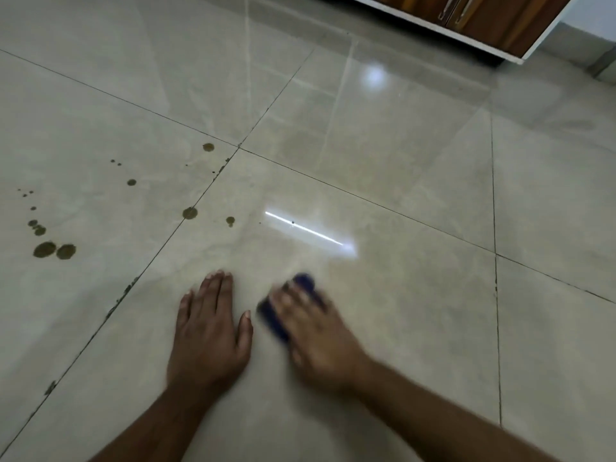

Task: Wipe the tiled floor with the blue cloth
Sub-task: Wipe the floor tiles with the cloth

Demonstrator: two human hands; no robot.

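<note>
Floor: the glossy, pale beige tiled floor [400, 181] ran across the whole view, cut by thin dark grout lines and streaked with bright reflections.
Cloth: the small dark blue cloth [276, 323] lay bunched flat on the tile under the right hand, only its far and left edges showing.
Right hand: the right hand [316, 331] lay on top of the cloth, blurred with motion; fingers seemed laid over the fabric, but whether the grip was spread flat or curled into it could not be told.
Left hand: the left hand [210, 331] was planted palm-down on the tile just beside the cloth, fingers straight and close together, thumb out, holding nothing.
Spills: brown round drops of liquid [55, 250] dotted the neighbouring tile to the left, with a few [230, 221] on the near tile (all well apart from the cloth, none yet reached).
Cupboard: a wood-fronted cupboard with a white frame and metal handles [480, 18] stood at the far right.
Step in hand: a wiping stroke, judged from the blur.
Doing it well: keep the palm's weight even over the cloth, overlap strokes, work leftward to the drops, and lift them inward rather than smear them along the grout.
</note>
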